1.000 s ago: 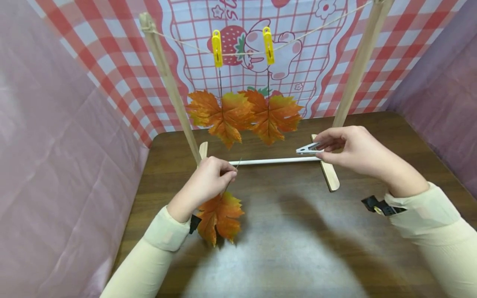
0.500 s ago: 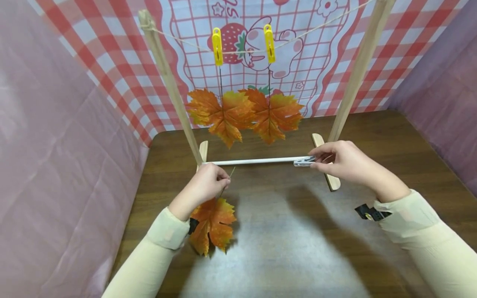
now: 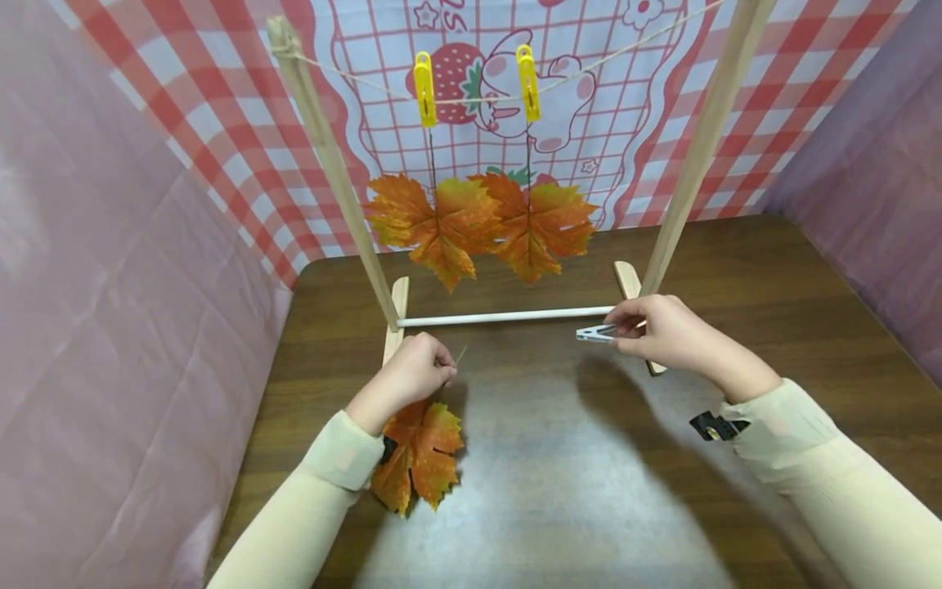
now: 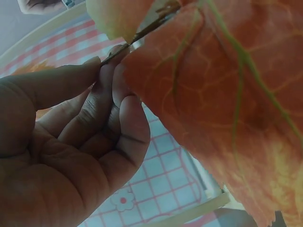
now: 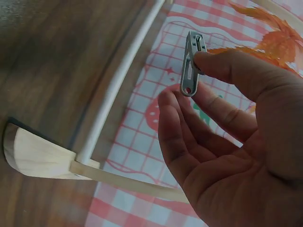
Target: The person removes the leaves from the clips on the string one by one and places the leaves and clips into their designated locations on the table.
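Note:
My left hand (image 3: 414,372) pinches the thin stem of an orange artificial maple leaf (image 3: 423,458), which hangs down below the fingers. In the left wrist view that leaf (image 4: 227,94) fills the right side, its stem between thumb and forefinger. With thumb and fingertips my right hand (image 3: 655,327) holds a pale grey clothespin (image 3: 593,333) over the table, its tip pointing left. The right wrist view shows the clothespin (image 5: 190,66) from its end. Two more maple leaves (image 3: 439,229) (image 3: 537,229) hang from a string, each stem under a yellow clothespin (image 3: 424,90) (image 3: 528,83).
The string (image 3: 353,75) runs between two wooden posts (image 3: 331,164) (image 3: 702,147) on flat wooden feet. A white rod (image 3: 508,316) joins them low down, just beyond my hands. Behind stands a red-and-white checked cloth (image 3: 243,106); pink cloth (image 3: 132,311) walls the left side of the wooden table (image 3: 545,491).
My right hand has moved left and down toward me with the grey clothespin. My left hand has come slightly nearer me, lowering the leaf. The hanging leaves stay put.

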Action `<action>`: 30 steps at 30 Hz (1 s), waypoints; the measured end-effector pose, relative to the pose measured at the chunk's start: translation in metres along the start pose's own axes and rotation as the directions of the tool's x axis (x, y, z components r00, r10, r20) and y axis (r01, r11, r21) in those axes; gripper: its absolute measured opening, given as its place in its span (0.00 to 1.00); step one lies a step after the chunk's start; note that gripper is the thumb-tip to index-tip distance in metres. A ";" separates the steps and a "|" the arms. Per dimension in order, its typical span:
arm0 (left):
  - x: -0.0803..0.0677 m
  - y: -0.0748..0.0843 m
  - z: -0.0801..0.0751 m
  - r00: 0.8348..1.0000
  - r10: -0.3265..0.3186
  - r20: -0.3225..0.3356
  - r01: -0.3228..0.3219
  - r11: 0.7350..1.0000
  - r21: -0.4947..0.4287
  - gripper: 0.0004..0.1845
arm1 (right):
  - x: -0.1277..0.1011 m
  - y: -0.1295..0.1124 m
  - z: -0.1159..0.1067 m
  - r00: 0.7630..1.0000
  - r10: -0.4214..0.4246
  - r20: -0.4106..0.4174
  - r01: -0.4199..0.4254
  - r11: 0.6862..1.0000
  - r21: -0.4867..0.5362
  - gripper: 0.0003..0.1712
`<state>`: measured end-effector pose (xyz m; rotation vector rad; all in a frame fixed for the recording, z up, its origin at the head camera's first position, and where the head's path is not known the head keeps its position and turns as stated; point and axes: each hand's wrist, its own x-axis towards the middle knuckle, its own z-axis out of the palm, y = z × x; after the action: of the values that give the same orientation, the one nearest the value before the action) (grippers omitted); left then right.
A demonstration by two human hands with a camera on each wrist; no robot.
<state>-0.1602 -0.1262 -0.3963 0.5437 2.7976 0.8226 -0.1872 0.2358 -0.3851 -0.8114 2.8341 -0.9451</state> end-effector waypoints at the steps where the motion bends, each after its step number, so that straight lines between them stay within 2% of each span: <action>1: 0.001 -0.001 0.002 1.000 -0.006 0.000 0.006 1.000 0.003 0.08 | 0.000 0.001 0.002 1.000 -0.004 -0.006 0.004 1.000 -0.013 0.10; 6: 0.004 -0.007 0.011 0.999 -0.033 0.004 0.033 0.999 0.027 0.05 | 0.002 0.008 0.009 1.000 0.006 -0.002 -0.006 0.999 -0.040 0.08; 13: 0.008 -0.014 0.020 0.993 -0.077 0.094 0.077 0.997 0.003 0.07 | 0.002 0.019 0.019 0.999 0.038 0.014 -0.037 0.997 -0.065 0.09; 22: 0.013 -0.019 0.030 0.995 -0.075 0.071 0.070 0.995 0.071 0.08 | 0.002 0.029 0.035 0.999 0.050 -0.010 -0.051 0.988 -0.146 0.09; 30: 0.015 -0.022 0.037 0.997 -0.071 0.035 0.067 0.992 0.111 0.10 | 0.001 0.034 0.041 0.997 0.079 0.027 -0.073 0.981 -0.182 0.08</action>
<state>-0.1709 -0.1193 -0.4402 0.4709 2.8212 0.6410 -0.1957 0.2359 -0.4376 -0.7203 2.9296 -0.6649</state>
